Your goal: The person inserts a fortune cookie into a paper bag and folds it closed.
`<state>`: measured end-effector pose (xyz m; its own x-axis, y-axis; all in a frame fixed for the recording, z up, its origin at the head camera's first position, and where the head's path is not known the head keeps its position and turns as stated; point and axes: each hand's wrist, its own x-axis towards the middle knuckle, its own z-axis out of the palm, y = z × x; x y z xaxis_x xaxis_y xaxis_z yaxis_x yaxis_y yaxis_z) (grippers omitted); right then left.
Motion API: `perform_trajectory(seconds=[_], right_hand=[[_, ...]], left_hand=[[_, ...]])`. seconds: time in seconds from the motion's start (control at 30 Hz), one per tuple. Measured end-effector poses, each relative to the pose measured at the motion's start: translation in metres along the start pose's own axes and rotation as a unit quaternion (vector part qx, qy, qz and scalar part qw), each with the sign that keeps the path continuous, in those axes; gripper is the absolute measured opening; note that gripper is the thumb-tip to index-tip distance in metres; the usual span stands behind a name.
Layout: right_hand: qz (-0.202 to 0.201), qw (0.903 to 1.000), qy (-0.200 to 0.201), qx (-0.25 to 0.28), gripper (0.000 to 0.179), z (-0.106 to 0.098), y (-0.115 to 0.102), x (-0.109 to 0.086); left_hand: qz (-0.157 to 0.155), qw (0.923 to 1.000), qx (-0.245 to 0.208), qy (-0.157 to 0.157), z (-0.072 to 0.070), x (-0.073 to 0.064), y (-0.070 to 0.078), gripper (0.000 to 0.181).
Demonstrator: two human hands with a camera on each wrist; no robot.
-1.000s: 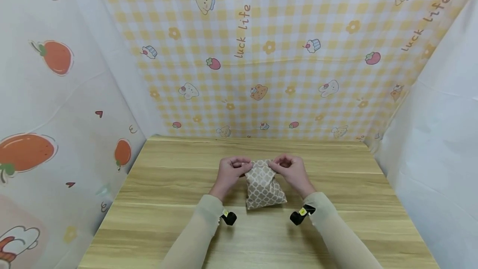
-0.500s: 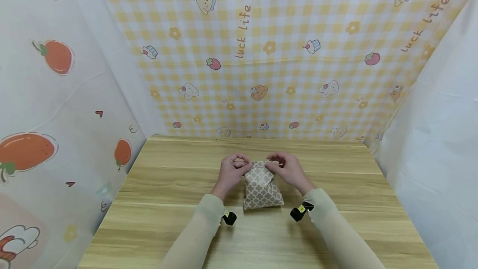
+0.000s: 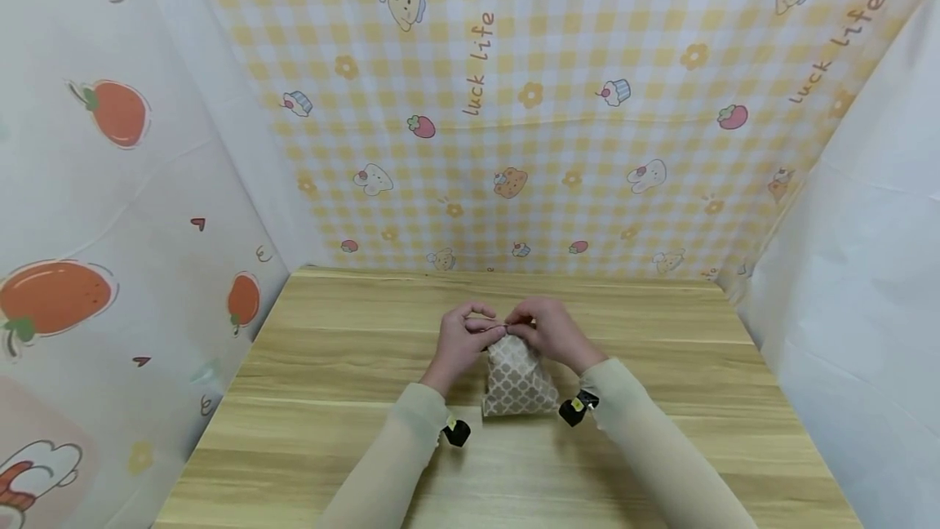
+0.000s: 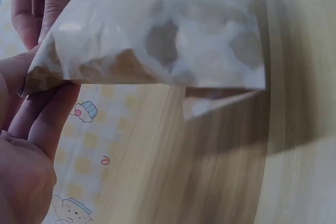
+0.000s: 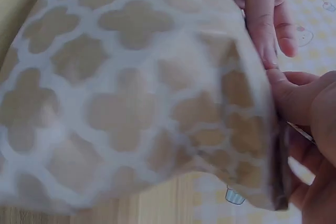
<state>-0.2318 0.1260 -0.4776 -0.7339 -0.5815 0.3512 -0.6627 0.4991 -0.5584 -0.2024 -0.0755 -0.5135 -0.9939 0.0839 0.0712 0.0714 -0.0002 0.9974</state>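
Observation:
A small paper bag [image 3: 520, 386] with a tan and white lattice pattern stands over the middle of the table, its top end toward the back. My left hand [image 3: 461, 343] pinches the left part of the top edge between thumb and fingers. Close beside it, my right hand [image 3: 552, 335] pinches the same edge from the right, and the two thumbs nearly meet. In the right wrist view the bag [image 5: 126, 103] bulges, with a crease near its folded top edge. The left wrist view shows the bag's lower end [image 4: 226, 61] and a flap beneath. The bag's contents are hidden.
The wooden table [image 3: 352, 333] runs back to a yellow checked cloth [image 3: 536, 137]. White cloths hang at the left [image 3: 169, 186] and right [image 3: 844, 268]. A small black camera sits on each wrist, the left camera [image 3: 457, 433] and the right camera [image 3: 573, 411].
My right hand has slid left along the top edge toward my left hand, which has shifted slightly right. The bag's top end is now narrower and mostly covered by the fingers.

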Motion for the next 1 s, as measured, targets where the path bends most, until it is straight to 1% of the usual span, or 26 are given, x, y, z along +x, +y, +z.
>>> perform_trajectory(seconds=[0.13, 0.23, 0.33, 0.43, 0.5, 0.57, 0.63, 0.73, 0.8, 0.83, 0.9, 0.93, 1.0], right_hand=[[-0.055, 0.9974, 0.034, -0.033, 0.013, 0.006, 0.0, 0.001], [-0.075, 0.9956, 0.046, -0.034, 0.014, 0.009, 0.002, 0.0], [-0.067, 0.9965, 0.047, -0.017, 0.011, 0.009, 0.004, -0.001], [-0.034, 0.9987, 0.039, 0.002, 0.006, 0.007, 0.007, -0.004], [-0.011, 0.9994, 0.033, 0.005, 0.005, 0.005, 0.009, -0.005], [0.002, 0.9996, 0.029, 0.002, 0.005, 0.004, 0.01, -0.006], [-0.008, 0.9995, 0.029, -0.011, 0.008, 0.005, 0.009, -0.006], [-0.048, 0.9972, 0.042, -0.038, 0.014, 0.007, 0.008, -0.006], [-0.074, 0.9948, 0.055, -0.045, 0.016, 0.009, 0.009, -0.006], [-0.079, 0.9941, 0.06, -0.042, 0.015, 0.01, 0.01, -0.007], [-0.074, 0.9948, 0.065, -0.024, 0.013, 0.009, 0.011, -0.009], [-0.062, 0.9958, 0.066, -0.013, 0.012, 0.009, 0.012, -0.01], [-0.025, 0.9976, 0.063, 0.015, 0.009, 0.006, 0.014, -0.013]], left_hand=[[0.005, 0.9997, -0.02, 0.014, -0.001, 0.001, -0.004, 0.025], [0.009, 0.9994, -0.028, 0.017, -0.003, 0.003, -0.007, 0.024], [0.014, 0.9994, -0.026, 0.02, -0.006, 0.003, -0.007, 0.019], [0.021, 0.9991, -0.022, 0.03, -0.009, 0.003, -0.008, 0.014], [0.024, 0.9989, -0.018, 0.035, -0.01, 0.003, -0.007, 0.012], [0.023, 0.9989, -0.016, 0.037, -0.011, 0.003, -0.008, 0.012], [0.023, 0.999, -0.016, 0.035, -0.012, 0.003, -0.008, 0.013], [0.026, 0.9987, -0.032, 0.031, -0.012, 0.003, -0.008, 0.013], [0.029, 0.9982, -0.043, 0.029, -0.012, 0.002, -0.008, 0.011], [0.029, 0.998, -0.047, 0.028, -0.013, 0.002, -0.008, 0.01], [0.029, 0.998, -0.05, 0.027, -0.014, 0.002, -0.008, 0.008], [0.027, 0.998, -0.051, 0.028, -0.015, 0.002, -0.009, 0.007], [0.024, 0.998, -0.05, 0.032, -0.017, 0.001, -0.01, 0.007]])
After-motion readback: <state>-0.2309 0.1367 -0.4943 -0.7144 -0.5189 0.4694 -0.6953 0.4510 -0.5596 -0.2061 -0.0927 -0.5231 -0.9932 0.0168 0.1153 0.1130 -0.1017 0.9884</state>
